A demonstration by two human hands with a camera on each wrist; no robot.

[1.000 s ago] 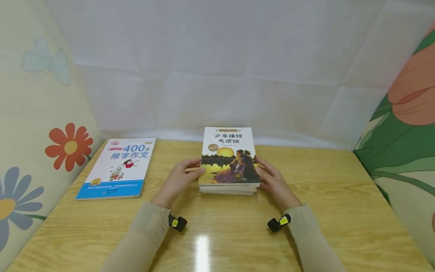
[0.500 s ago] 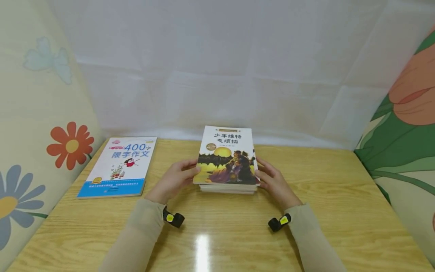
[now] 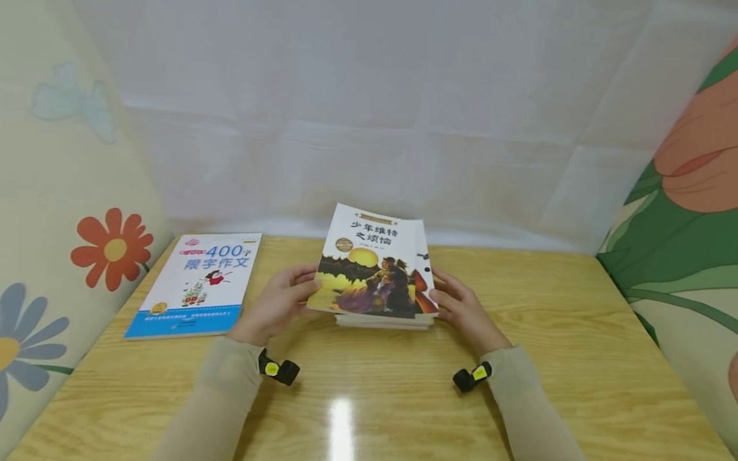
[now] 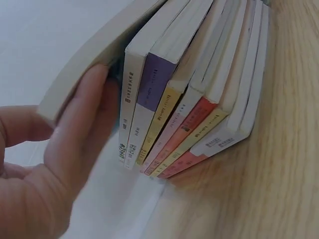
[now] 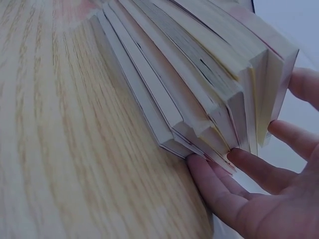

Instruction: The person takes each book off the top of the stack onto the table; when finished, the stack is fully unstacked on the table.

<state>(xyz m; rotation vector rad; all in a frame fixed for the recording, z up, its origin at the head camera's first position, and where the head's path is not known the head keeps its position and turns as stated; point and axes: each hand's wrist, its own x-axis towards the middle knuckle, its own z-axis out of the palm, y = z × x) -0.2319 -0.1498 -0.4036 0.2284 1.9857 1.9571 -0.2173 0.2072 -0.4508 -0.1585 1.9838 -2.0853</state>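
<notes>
My left hand (image 3: pixel 275 302) pinches the left edge of the top book (image 3: pixel 369 266), which has a white cover with a sunset picture. That book sits askew, sticking out to the left over a stack of books (image 3: pixel 380 323). In the left wrist view its edge is lifted away from the coloured spines (image 4: pixel 174 114) below, with my fingers (image 4: pixel 82 119) underneath. Another white cover with red (image 3: pixel 423 288) shows along the right of the stack. My right hand (image 3: pixel 469 314) rests its fingertips against the stack's right side; the right wrist view shows the fingers (image 5: pixel 261 169) extended along the page edges.
Over on the left of the wooden table (image 3: pixel 369 410) lies a white and blue book (image 3: pixel 193 285), face up. A white cloth (image 3: pixel 380 128) hangs behind the table. Flower-patterned panels (image 3: pixel 115 250) stand at both sides.
My left hand has moved left, drawing the top book with it. The book has turned slightly and uncovered part of the cover beneath. My right hand has stayed at the stack's side.
</notes>
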